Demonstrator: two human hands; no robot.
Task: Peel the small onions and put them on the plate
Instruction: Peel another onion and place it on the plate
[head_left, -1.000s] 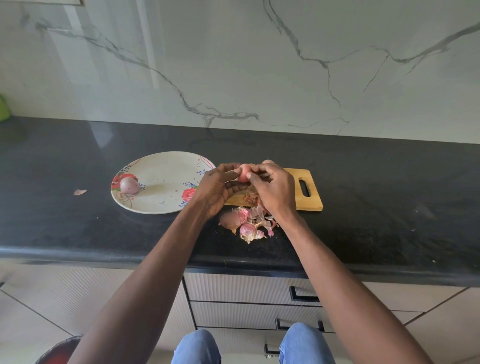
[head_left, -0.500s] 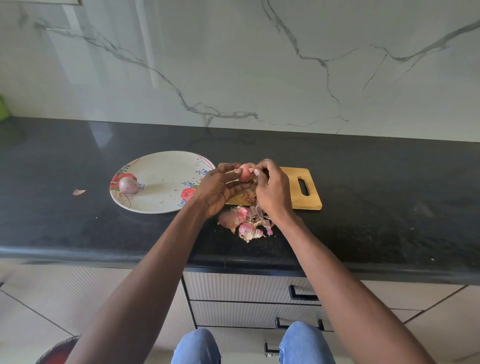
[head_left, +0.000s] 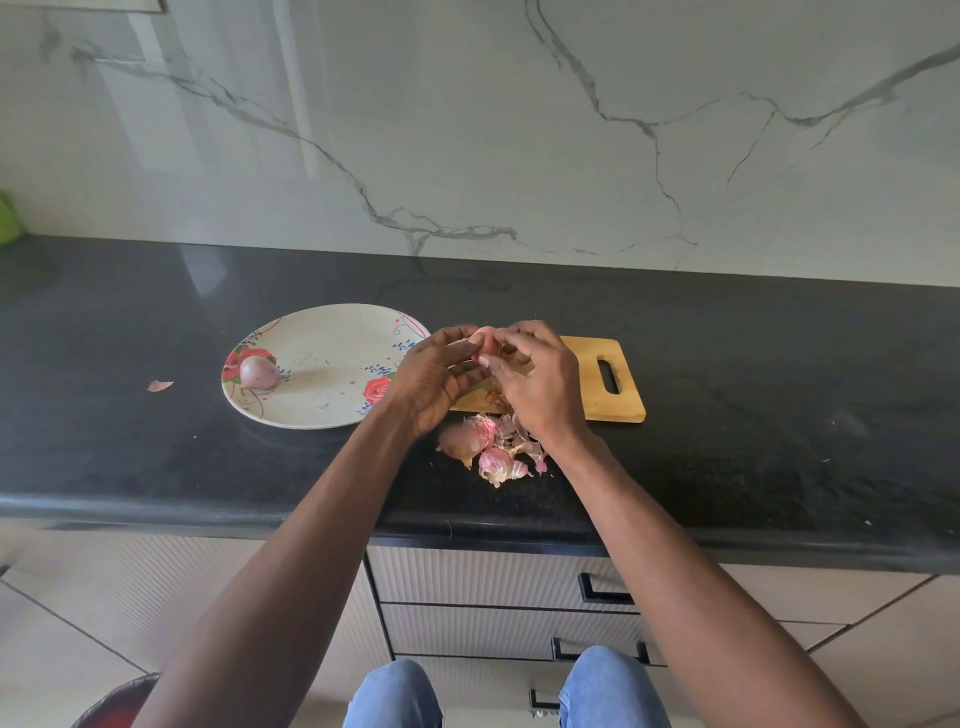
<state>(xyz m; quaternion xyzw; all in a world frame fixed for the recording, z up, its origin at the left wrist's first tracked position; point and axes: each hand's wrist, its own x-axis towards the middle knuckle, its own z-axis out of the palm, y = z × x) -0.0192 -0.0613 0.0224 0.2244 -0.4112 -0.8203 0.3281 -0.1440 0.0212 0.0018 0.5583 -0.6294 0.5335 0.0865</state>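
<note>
So both hands are bunched together over the wooden cutting board (head_left: 597, 382), left hand (head_left: 434, 382) and right hand (head_left: 537, 387) pinching a smooth pink onion (head_left: 485, 340). One glossy round peeled onion (head_left: 258, 373) sits on the floral plate (head_left: 332, 338); papery skins (head_left: 493, 447) litter the speckled black counter (head_left: 779, 415).

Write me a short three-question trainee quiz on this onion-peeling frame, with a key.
1. True or false: one peeled onion already lies on the plate.
2. Where does the pile of peels lie?
A. on the plate
B. on the counter in front of the cutting board
C. on the floor
3. Fill in: the left hand and the right hand together hold a small ____ above the cutting board.

Key
1. True; it sits at the plate's left side.
2. B; the pile rests on the counter, near its front edge.
3. Onion; both hands grip it between their fingertips.
</note>
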